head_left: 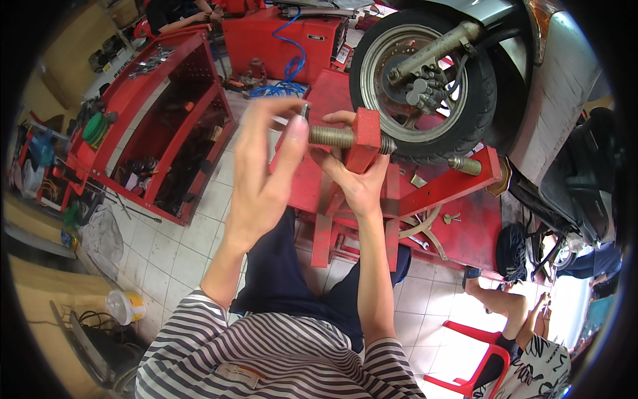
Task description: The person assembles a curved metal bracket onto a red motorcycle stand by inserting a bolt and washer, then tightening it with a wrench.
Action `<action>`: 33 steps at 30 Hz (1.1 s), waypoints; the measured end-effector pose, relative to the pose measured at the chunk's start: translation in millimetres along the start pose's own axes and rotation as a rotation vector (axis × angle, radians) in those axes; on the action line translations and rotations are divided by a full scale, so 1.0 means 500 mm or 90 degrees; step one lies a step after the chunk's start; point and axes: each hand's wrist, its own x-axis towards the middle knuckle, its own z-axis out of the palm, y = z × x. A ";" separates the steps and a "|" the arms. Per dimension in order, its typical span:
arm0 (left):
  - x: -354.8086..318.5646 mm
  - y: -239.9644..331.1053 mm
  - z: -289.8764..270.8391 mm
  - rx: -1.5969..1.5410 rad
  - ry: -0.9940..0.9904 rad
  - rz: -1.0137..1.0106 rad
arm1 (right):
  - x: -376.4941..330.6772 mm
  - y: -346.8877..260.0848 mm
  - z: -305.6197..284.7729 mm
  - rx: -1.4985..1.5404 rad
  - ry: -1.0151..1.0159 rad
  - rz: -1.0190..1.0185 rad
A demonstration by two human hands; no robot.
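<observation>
**Both hands are up at the threaded screw (331,136)!**

Here's the left hand (259,176), smeared by blur, thumb and fingers bent around a short metal bar (304,110) at the screw's left end; how firmly they pinch it, I cannot tell. Across to the right hand (362,193), and that one is closed about the red metal block (367,136) from below, a finger showing just beyond the screw. The screw lies nearly level, right through the block, its pointed tip poking out on the far right side.

Look right: a red arm (438,189) reaches out with a second screw (465,165) at its end. Just beyond the hands stands a motorcycle's wheel (490,100), tyre, disc and all. Down on the red platform (478,233), there's a wrench (419,243) beside a curved metal piece (435,236).

Out left, a red tool cart (206,56) carries loose tools (153,61) on top. A blue hose (279,88) coils on the floor by the red cabinet (266,46). And at lower right, a person (545,366) sits in a red chair (472,331)!
</observation>
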 end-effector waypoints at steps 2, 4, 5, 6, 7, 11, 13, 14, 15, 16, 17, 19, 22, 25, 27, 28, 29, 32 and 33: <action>-0.008 0.015 0.006 0.030 -0.044 0.026 | 0.001 -0.002 0.000 0.008 -0.009 -0.009; -0.010 0.011 -0.021 -0.116 -0.115 0.197 | 0.001 -0.006 0.002 -0.001 -0.015 -0.029; -0.011 0.011 -0.025 -0.138 -0.098 0.228 | 0.002 -0.008 0.004 -0.007 -0.015 -0.034; -0.015 0.008 -0.027 -0.162 -0.081 0.259 | 0.002 -0.006 0.004 -0.019 -0.012 -0.023; -0.018 0.008 -0.022 -0.134 -0.012 0.235 | 0.003 -0.006 0.003 -0.022 -0.010 -0.010; -0.003 0.008 -0.001 -0.050 -0.072 -0.152 | 0.007 -0.001 -0.002 -0.003 0.004 -0.001; -0.013 0.001 0.018 -0.092 0.009 0.068 | 0.004 0.002 0.005 0.004 0.014 0.003; -0.009 -0.001 0.006 -0.148 -0.023 0.125 | 0.004 0.000 0.007 -0.001 0.015 0.002; -0.006 -0.007 -0.011 -0.206 -0.057 0.179 | 0.002 0.000 0.008 -0.007 0.017 0.002; -0.005 -0.005 -0.011 -0.184 -0.028 0.165 | 0.003 -0.006 0.010 -0.022 0.014 0.000; -0.002 -0.002 -0.009 -0.163 -0.001 0.151 | 0.001 -0.004 0.008 -0.023 0.008 -0.002; 0.003 -0.003 -0.002 -0.051 0.069 0.055 | 0.001 0.004 -0.002 -0.020 -0.007 -0.009; -0.005 0.011 0.008 -0.053 -0.039 -0.073 | 0.002 0.002 -0.002 0.032 0.000 0.008; 0.000 -0.003 -0.009 -0.180 -0.052 0.156 | 0.000 0.004 0.000 0.001 -0.008 -0.010; -0.002 0.007 -0.009 -0.280 0.008 0.183 | -0.002 0.003 0.000 -0.020 -0.015 -0.015; -0.001 0.005 -0.004 -0.192 0.043 0.122 | 0.000 0.000 0.000 -0.016 -0.013 -0.006; 0.001 0.002 0.000 -0.104 0.077 0.061 | -0.001 0.000 0.000 -0.011 -0.009 0.002; -0.002 0.007 0.015 -0.120 0.002 -0.037 | 0.002 0.003 -0.003 0.005 -0.003 0.007; -0.001 0.006 0.004 -0.156 -0.046 0.061 | 0.002 0.002 -0.002 0.009 -0.004 0.001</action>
